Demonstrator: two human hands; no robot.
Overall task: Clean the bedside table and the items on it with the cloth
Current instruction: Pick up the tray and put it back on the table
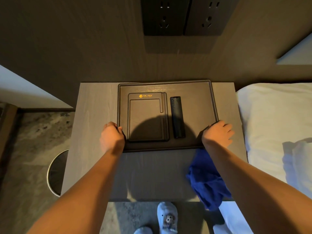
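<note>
The left hand [112,137] is closed on the left edge of the dark tray [199,92], and the right hand [217,132] grips its right edge, fingers curled over the rim. The tray sits on the table [94,105], toward the wall. In it lie a notepad holder [146,117] and, just beside it on the right, a remote [177,117]. The blue cloth [206,179] hangs under the right forearm near the table's front right corner; it may be held in that hand, though the arm hides the top of it.
</note>
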